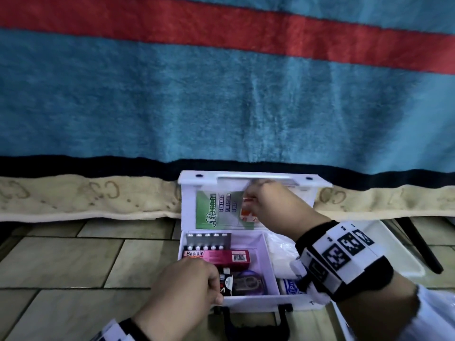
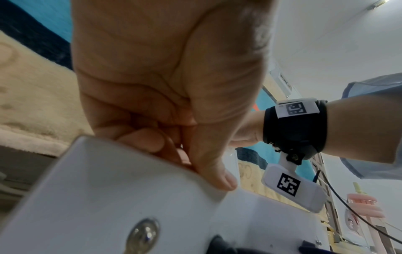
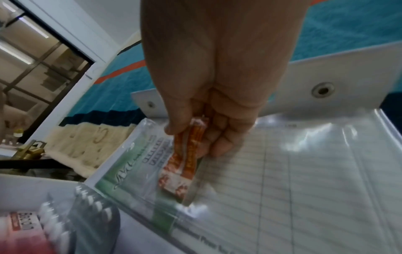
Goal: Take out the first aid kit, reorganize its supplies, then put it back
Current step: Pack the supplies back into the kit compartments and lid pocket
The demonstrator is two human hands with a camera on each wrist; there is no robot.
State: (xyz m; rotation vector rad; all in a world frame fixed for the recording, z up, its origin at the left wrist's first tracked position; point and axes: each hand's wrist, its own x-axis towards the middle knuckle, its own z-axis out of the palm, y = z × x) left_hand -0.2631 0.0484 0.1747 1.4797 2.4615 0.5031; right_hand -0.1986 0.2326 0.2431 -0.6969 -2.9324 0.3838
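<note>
The white first aid kit stands open on the tiled floor, its lid upright against the bed. My right hand pinches orange-and-white plaster strips at the clear sleeve inside the lid, over a green first aid guide and a lined sheet. My left hand grips the kit's front left wall, thumb outside and fingers curled inside. In the left compartment lie a blister pack, a pink Bacidin box and dark small items. White gauze fills the right compartment.
A bed with a blue, red and black striped blanket over a cream sheet rises just behind the kit. The kit's black handle points toward me. A white tray-like object and a black leg are to the right.
</note>
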